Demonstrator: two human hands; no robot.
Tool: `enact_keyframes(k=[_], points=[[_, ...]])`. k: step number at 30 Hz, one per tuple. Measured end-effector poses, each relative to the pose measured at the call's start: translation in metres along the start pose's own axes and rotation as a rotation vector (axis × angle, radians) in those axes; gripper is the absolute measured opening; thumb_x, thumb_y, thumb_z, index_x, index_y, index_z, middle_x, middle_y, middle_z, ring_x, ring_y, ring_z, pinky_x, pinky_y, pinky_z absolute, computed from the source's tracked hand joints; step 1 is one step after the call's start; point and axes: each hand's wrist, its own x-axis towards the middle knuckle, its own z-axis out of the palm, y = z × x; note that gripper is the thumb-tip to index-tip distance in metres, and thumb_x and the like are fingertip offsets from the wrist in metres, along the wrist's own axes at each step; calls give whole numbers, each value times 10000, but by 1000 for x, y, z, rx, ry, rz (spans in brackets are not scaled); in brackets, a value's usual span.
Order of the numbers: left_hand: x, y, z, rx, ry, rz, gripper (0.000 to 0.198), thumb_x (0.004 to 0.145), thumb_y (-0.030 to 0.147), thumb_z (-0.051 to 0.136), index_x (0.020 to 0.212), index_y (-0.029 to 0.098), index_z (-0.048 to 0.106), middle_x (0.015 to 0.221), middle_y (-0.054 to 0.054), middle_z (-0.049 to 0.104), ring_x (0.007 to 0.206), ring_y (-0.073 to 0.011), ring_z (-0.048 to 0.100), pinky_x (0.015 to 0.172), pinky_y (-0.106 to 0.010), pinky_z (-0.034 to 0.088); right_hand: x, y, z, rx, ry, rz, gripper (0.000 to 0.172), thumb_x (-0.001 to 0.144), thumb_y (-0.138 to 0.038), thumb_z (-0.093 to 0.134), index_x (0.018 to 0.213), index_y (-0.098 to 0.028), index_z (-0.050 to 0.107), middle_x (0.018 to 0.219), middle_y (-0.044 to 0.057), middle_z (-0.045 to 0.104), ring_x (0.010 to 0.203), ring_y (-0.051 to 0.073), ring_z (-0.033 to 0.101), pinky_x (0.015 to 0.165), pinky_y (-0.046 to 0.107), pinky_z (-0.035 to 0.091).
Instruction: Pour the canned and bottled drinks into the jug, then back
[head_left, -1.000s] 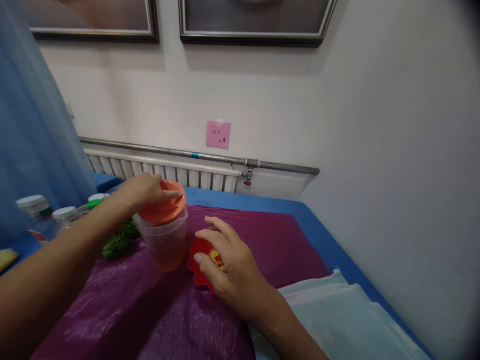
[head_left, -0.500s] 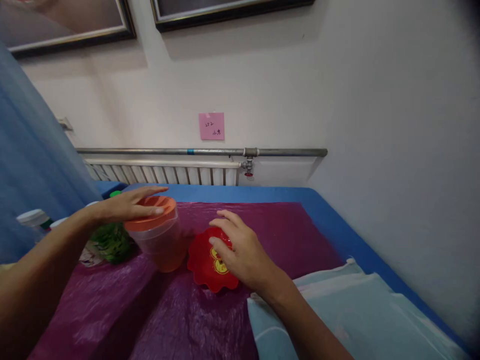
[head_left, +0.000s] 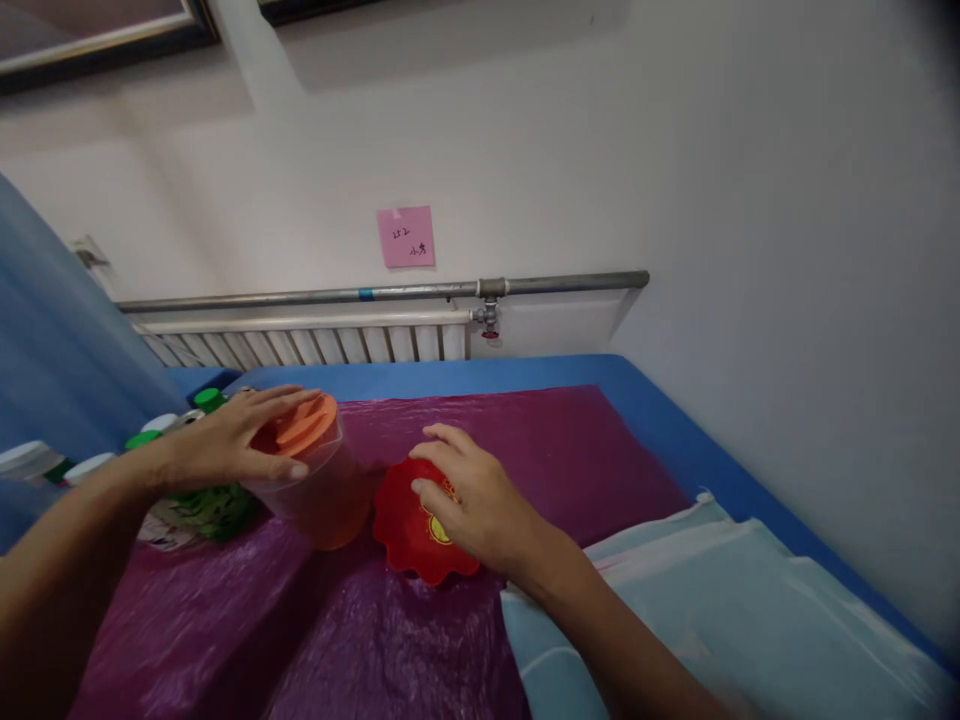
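My left hand (head_left: 232, 445) is around the top of a clear plastic pitcher (head_left: 330, 500) with an orange lid (head_left: 309, 428). Its fingers lie over the far side of the lid and the thumb presses at the near side. Orange-brown colour shows low in the pitcher; whether it is liquid I cannot tell. To the right sits a red scalloped dish (head_left: 405, 530) with a yellow printed figure, partly covered by my right hand (head_left: 472, 500). That hand hovers over the dish's right side, fingers curved and apart, holding nothing; contact with the rim is unclear.
Purple plastic sheeting (head_left: 405, 650) covers a blue bed or table (head_left: 525, 372). A folded pale-blue cloth (head_left: 675, 610) lies at right. Several bottles with green caps (head_left: 210, 400) and white caps (head_left: 34, 460) crowd the left, beside a blue curtain (head_left: 67, 330). A radiator (head_left: 300, 345) stands behind.
My left hand has gone from lying flat on the lid to spanning it, thumb lowered to the near side. My right hand stays over the dish. The camera view has tilted slightly.
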Motion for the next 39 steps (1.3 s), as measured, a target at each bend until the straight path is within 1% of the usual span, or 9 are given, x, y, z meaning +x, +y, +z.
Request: enact_keyframes(k=[4,8,11,14,18,24,29,33,39], points=[[-3,-4,12,122,16,-18,1023,640,845,513,1506,323,361,1634,-23,268,1532,-317,169,1275,-533,130,0,4,4,-6,-34,12,309,888,-98,565,1181,-120,662,1367,180,574,1311,266,544,1102,439,440],[-3,-7,12,19,-1,-10,1023,655,886,433,1494,302,393,1633,-12,266,1536,-289,165,1284,-500,99,0,6,6,-24,-57,-5,276,902,-102,550,1151,-143,663,1336,157,586,1305,253,539,1098,438,443],[7,-5,8,-124,119,-27,791,838,738,274,1437,268,489,1611,-5,316,1534,-222,181,1293,-440,75,0,4,6,-30,-78,-5,262,903,-92,552,1135,-133,666,1333,158,583,1295,246,543,1113,426,427],[21,2,9,-116,229,-52,763,883,662,202,1426,214,498,1581,-47,379,1505,-219,272,1293,-421,143,0,2,5,-34,-86,0,254,912,-95,547,1135,-126,666,1344,165,574,1284,248,550,1107,423,434],[30,6,19,-50,113,1,750,881,618,263,1437,167,485,1547,-78,427,1471,-258,348,1282,-467,204,1,4,4,-39,-71,-19,238,912,-78,531,1096,-141,669,1268,140,604,1231,241,576,1068,416,470],[31,-6,30,266,105,175,587,937,427,210,1353,256,587,1568,-62,389,1459,-294,364,1227,-522,296,4,9,3,-45,-96,10,251,903,-62,519,1064,-183,670,1180,97,631,1176,233,601,1042,418,496],[31,-3,28,387,28,198,606,936,321,164,1400,238,544,1591,-102,337,1445,-334,372,1200,-578,300,7,12,4,-44,-122,40,218,912,-74,512,997,-200,669,1146,74,639,1108,216,627,1007,399,511],[29,5,28,287,38,133,577,919,317,230,1384,230,561,1587,-102,349,1458,-328,353,1213,-568,283,7,14,8,-56,-92,12,238,908,-78,508,1011,-219,671,1130,63,644,1086,203,633,978,381,525],[28,16,23,-231,224,-19,583,848,540,442,1291,214,635,1472,-81,524,1415,-287,434,1256,-494,255,5,9,8,-97,-101,-35,247,891,-65,540,1059,-196,666,1205,96,627,1147,216,607,1029,395,497]])
